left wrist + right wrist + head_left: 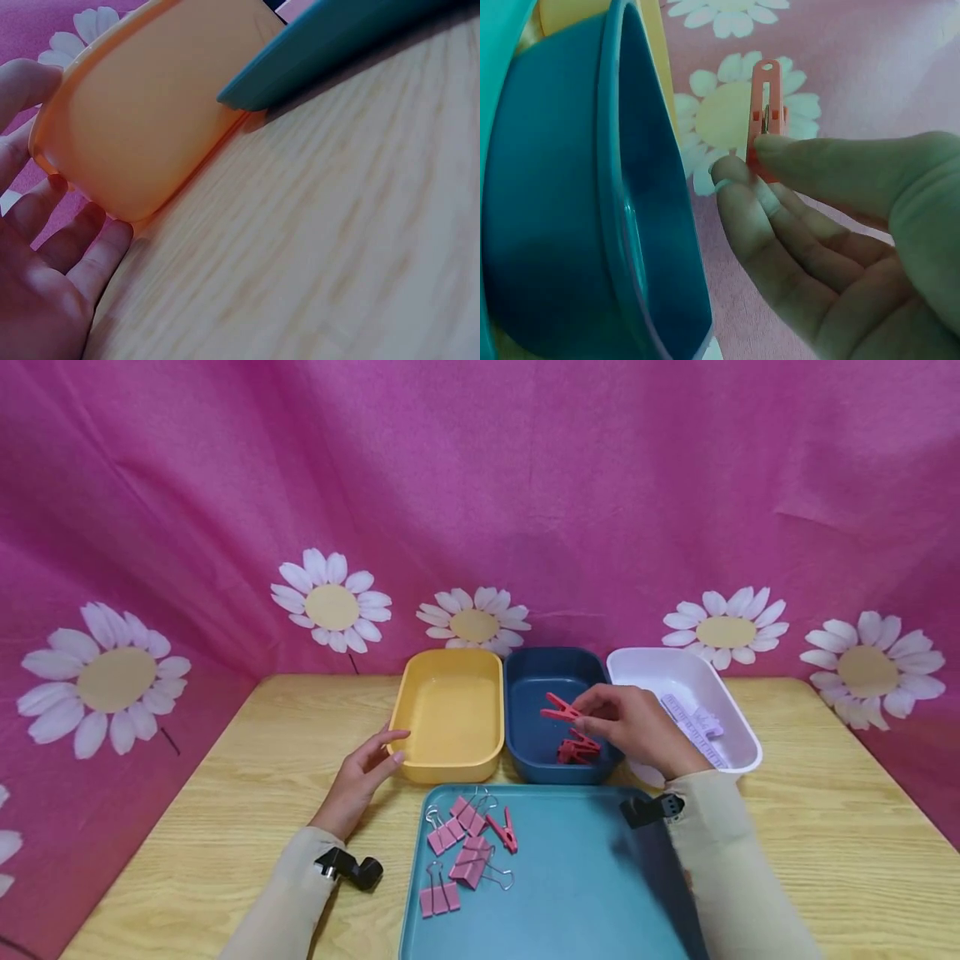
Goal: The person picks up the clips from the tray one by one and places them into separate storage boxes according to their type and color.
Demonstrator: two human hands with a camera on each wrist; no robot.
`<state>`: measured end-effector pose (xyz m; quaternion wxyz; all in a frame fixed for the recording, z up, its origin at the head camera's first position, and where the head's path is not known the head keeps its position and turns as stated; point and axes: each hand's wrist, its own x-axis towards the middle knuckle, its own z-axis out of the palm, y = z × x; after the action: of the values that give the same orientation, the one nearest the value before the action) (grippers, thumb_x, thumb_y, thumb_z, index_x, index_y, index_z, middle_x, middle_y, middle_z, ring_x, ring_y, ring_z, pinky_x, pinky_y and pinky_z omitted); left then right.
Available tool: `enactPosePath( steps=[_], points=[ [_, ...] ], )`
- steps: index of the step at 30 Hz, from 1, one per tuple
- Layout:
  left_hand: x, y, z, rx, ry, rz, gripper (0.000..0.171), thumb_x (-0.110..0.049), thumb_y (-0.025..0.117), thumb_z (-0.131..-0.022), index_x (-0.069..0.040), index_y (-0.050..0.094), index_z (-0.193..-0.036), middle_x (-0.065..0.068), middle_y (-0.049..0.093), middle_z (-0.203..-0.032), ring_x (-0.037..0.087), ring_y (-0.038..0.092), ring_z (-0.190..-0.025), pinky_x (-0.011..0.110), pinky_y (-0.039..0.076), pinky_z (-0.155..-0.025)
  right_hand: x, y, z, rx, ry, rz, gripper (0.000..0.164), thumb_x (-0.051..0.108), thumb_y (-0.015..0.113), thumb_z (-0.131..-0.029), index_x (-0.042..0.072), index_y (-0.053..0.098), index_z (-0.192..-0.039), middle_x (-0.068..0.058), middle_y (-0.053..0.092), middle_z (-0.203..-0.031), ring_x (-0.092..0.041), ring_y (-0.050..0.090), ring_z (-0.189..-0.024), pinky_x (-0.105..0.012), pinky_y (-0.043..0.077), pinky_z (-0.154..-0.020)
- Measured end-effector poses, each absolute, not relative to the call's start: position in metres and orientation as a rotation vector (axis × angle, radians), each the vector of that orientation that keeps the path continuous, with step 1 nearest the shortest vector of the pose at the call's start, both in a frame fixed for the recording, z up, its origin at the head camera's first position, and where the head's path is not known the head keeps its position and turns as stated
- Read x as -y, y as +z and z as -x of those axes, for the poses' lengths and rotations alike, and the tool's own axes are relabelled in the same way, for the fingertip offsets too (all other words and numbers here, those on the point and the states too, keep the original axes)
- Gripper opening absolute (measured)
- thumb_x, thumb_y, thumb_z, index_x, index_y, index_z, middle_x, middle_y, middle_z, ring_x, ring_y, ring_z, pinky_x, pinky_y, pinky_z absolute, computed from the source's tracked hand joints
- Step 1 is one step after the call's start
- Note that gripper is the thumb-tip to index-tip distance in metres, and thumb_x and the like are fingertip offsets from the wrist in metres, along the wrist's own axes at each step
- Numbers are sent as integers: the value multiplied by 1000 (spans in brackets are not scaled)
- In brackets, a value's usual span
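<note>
Above the dark blue bin (551,668), my right hand (630,727) pinches a red clothespin (560,707) between thumb and fingers. In the right wrist view the clothespin (766,112) points up from the fingertips, beside the blue bin's wall (547,187). More red clothespins (577,748) lie inside that bin. My left hand (360,781) touches the left side of the yellow bin (450,770). The left wrist view shows its fingers (97,262) loosely bent against the bin's outer wall.
A teal tray (570,877) in front of the bins holds several pink binder clips (438,900) and one red clothespin (504,831). On the right, a white bin (738,735) contains pale purple items (693,722). A pink daisy-patterned cloth (570,510) hangs behind.
</note>
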<state>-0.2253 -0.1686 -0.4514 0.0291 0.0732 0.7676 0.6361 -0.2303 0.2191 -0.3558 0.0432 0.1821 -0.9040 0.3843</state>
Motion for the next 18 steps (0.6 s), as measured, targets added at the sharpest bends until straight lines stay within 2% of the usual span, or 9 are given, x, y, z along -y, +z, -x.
enactPosePath(
  steps=[5,11,18],
  points=[
    [170,-452,224,-2374,1964,-228,42,-37,62,-94,-23,56,-133,-7,23,-158,20,20,-145,45,21,-117,-222,-357,232,2739,1158,-503,20,8,76,-83,8,71,-102,-5,69,-86,-20,64,-75,-30,55,-68],
    [170,-454,223,-2356,1970,-240,43,-36,62,-95,-20,56,-134,-6,22,-158,20,19,-145,44,20,-117,-223,-364,234,2795,1066,-449,19,12,75,-84,8,71,-102,-3,69,-86,-19,62,-78,-30,52,-68],
    [169,-451,224,-2376,1933,-190,44,-42,62,-93,-27,55,-134,-8,21,-158,21,20,-145,43,23,-116,-226,-369,236,2851,1008,-447,20,12,74,-85,5,70,-104,-7,69,-89,-22,59,-80,-30,54,-68]
  ],
)
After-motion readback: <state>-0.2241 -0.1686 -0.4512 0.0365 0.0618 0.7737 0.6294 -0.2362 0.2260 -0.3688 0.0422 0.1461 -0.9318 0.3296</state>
